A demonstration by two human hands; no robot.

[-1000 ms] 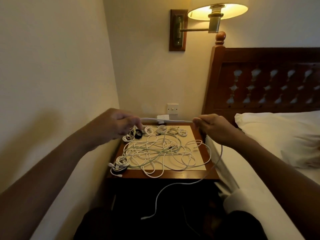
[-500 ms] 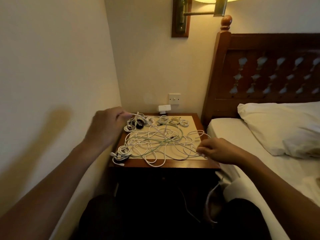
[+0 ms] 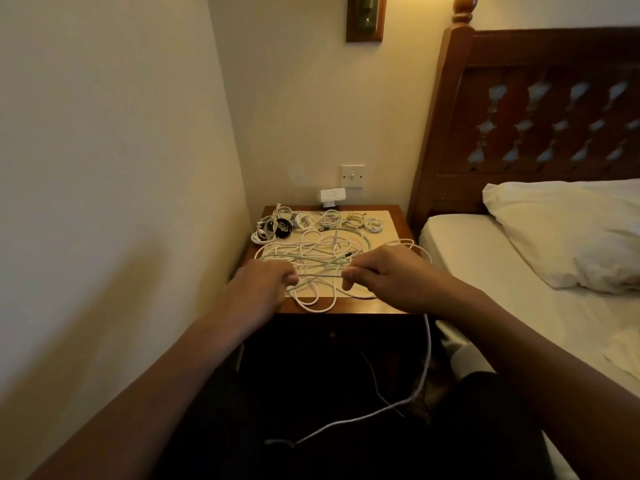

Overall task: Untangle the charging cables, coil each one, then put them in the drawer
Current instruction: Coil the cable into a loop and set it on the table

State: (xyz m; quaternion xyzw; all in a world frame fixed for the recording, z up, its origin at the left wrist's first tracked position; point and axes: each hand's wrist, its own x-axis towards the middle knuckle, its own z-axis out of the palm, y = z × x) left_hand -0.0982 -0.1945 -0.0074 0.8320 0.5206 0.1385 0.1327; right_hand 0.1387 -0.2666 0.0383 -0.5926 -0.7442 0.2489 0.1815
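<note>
Several small coils (image 3: 348, 221) lie ready at the back of the tabletop (image 3: 346, 308), but a big tangle (image 3: 318, 251) waits uncoiled, and the left hand (image 3: 263, 285) and right hand (image 3: 391, 275) pinch one white cable (image 3: 318, 276) above it.

We see white and pale green cables (image 3: 322, 258) on a cream mat (image 3: 389, 220). The surface (image 3: 363, 306) is reddish-brown wood, one coil (image 3: 283, 228) is black, the headboard (image 3: 519, 50) is dark brown with diamond cutouts, and the pillow (image 3: 571, 230) is white.
</note>
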